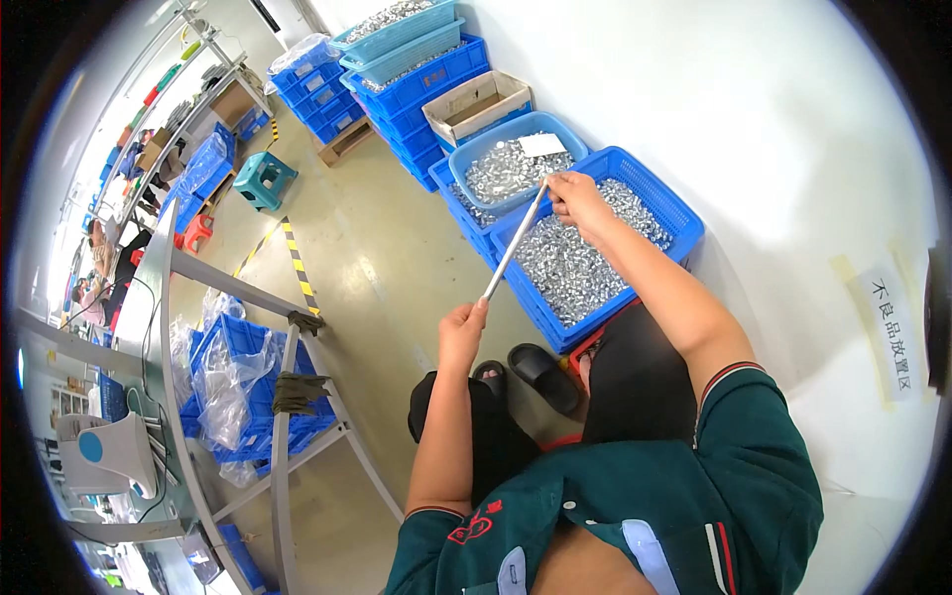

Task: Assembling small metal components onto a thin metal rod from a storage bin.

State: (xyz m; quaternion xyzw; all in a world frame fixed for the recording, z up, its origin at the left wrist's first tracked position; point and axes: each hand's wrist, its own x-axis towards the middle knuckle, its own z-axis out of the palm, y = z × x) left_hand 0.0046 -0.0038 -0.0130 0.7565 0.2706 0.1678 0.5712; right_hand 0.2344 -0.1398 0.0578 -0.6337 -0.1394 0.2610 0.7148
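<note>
A thin, straight, silver-white rod point(517, 242) slants between my hands. My left hand point(462, 334) is closed around its lower end, and my right hand point(579, 204) pinches the upper end. Beneath the right hand and forearm stands a blue plastic crate point(686, 220) holding many small shiny metal parts point(570, 266). Just beyond it, a light blue basin point(560, 129) carries more of these parts, with a white card point(541, 145) lying on top. The rod crosses above the left rim of the crate, and whether it is hollow I cannot tell.
Stacked blue crates point(412, 109) and a cardboard-lined box point(481, 104) stand along the white wall. To the left are a metal-framed table point(238, 283), a blue crate with plastic bags point(253, 382) and a teal stool point(264, 179). People sit at far-left benches. A black slipper point(543, 379) lies near my feet.
</note>
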